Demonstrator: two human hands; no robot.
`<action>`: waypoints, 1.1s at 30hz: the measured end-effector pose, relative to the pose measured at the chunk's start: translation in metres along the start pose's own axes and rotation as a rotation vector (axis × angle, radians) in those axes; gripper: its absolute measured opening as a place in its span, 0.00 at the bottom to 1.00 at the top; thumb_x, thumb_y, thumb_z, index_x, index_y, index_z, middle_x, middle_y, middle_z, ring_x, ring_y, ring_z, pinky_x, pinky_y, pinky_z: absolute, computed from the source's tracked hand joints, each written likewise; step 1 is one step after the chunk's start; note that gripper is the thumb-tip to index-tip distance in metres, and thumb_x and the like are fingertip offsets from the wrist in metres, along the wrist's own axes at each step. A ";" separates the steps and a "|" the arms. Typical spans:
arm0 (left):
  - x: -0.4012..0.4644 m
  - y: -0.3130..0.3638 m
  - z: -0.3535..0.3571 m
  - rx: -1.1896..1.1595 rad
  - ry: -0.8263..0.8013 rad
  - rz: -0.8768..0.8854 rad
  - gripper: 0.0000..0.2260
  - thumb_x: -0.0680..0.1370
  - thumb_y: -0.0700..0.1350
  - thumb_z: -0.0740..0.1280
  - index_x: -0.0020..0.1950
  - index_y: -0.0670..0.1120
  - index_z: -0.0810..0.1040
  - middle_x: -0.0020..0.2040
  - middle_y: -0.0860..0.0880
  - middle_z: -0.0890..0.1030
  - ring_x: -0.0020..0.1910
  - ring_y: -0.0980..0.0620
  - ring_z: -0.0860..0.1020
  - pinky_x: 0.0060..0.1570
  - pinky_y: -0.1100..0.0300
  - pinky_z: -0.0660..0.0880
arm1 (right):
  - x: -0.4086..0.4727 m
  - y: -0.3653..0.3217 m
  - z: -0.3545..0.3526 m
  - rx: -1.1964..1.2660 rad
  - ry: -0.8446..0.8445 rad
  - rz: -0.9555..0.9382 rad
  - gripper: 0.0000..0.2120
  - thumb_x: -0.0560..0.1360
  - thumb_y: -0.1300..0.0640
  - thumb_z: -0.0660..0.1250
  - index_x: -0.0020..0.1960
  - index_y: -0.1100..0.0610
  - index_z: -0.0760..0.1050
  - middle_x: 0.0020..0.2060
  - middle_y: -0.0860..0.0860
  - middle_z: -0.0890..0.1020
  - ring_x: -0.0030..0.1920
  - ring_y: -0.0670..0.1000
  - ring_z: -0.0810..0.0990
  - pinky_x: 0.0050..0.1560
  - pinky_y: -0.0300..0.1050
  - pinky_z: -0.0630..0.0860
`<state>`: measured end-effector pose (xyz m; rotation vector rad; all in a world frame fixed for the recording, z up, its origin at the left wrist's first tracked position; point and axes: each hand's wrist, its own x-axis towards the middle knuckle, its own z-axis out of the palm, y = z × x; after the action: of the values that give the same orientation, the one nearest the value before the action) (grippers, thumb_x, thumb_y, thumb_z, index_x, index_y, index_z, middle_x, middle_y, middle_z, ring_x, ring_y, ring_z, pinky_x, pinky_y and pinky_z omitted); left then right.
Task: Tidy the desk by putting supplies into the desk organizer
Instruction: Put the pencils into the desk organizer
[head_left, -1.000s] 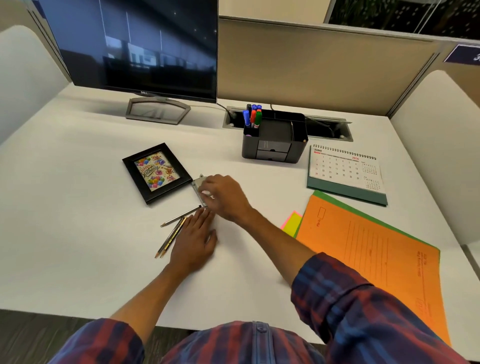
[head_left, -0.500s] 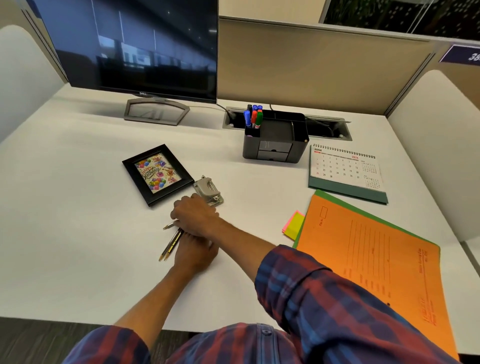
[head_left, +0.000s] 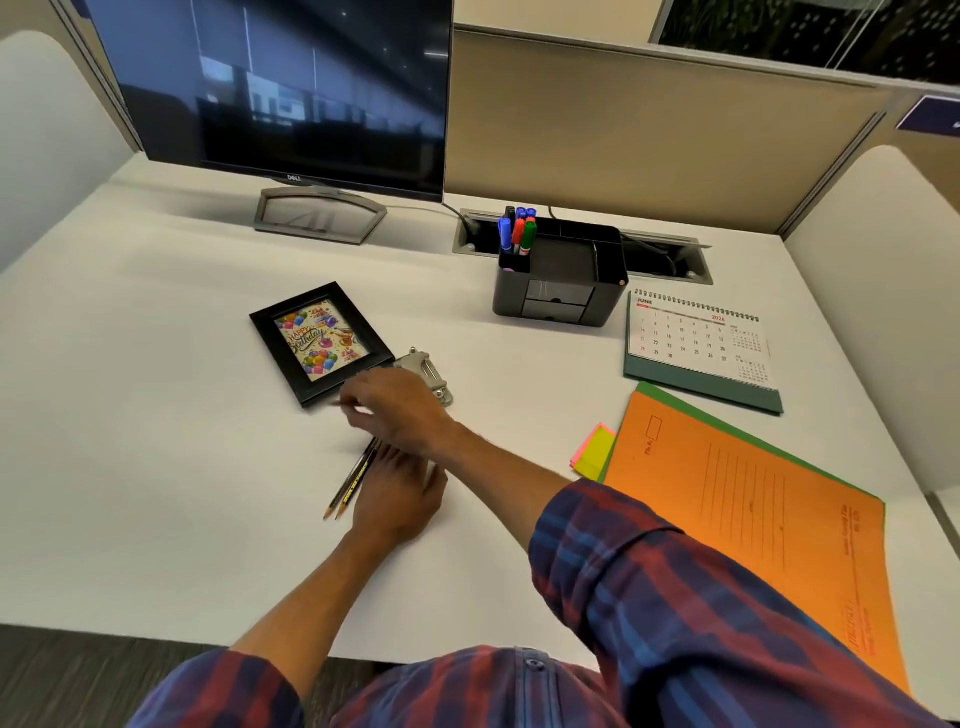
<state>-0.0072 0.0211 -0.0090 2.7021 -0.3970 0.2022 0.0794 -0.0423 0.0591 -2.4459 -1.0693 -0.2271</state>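
Note:
The black desk organizer (head_left: 561, 283) stands at the back of the white desk with several coloured markers (head_left: 519, 234) upright in its left compartment. Two pencils (head_left: 349, 483) lie side by side on the desk, their tips toward me. My left hand (head_left: 402, 493) rests flat beside them, fingers spread, covering their far ends. My right hand (head_left: 397, 410) crosses over it and pinches a third pencil, whose blurred end sticks out to the left. A grey metal hole punch (head_left: 428, 371) sits just behind my right hand. Pink and yellow sticky notes (head_left: 595, 452) lie to the right.
A black photo frame (head_left: 319, 343) lies left of the punch. A desk calendar (head_left: 696, 343) stands right of the organizer, with an orange folder (head_left: 737, 519) over a green one in front of it. A monitor (head_left: 291, 88) fills the back left; a cable slot (head_left: 670, 257) runs behind the organizer.
My right hand left the hole punch, came back over my left hand to the pencils and closed on one, lifting it toward the frame. My left hand stayed put.

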 end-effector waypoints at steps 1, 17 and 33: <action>0.001 -0.001 0.002 -0.002 -0.004 0.014 0.18 0.77 0.50 0.56 0.57 0.40 0.78 0.53 0.40 0.82 0.55 0.41 0.79 0.59 0.50 0.72 | -0.001 0.003 -0.005 0.100 0.082 0.062 0.05 0.76 0.57 0.67 0.49 0.57 0.79 0.42 0.51 0.83 0.42 0.53 0.80 0.41 0.50 0.77; 0.001 -0.007 0.008 -0.023 -0.130 -0.012 0.31 0.78 0.64 0.49 0.78 0.50 0.58 0.79 0.53 0.56 0.78 0.55 0.50 0.75 0.59 0.43 | -0.038 0.120 -0.126 0.145 0.611 0.560 0.07 0.79 0.50 0.61 0.55 0.51 0.71 0.38 0.50 0.85 0.36 0.50 0.84 0.35 0.53 0.81; 0.002 -0.002 0.005 -0.056 -0.103 -0.023 0.41 0.72 0.73 0.57 0.77 0.49 0.60 0.78 0.54 0.56 0.77 0.58 0.50 0.75 0.57 0.46 | -0.092 0.196 -0.204 -0.093 0.722 0.836 0.04 0.77 0.59 0.67 0.47 0.60 0.77 0.39 0.53 0.82 0.38 0.47 0.78 0.38 0.29 0.70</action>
<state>-0.0039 0.0207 -0.0137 2.6679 -0.3957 0.0445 0.1651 -0.3148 0.1421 -2.3417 0.2744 -0.7909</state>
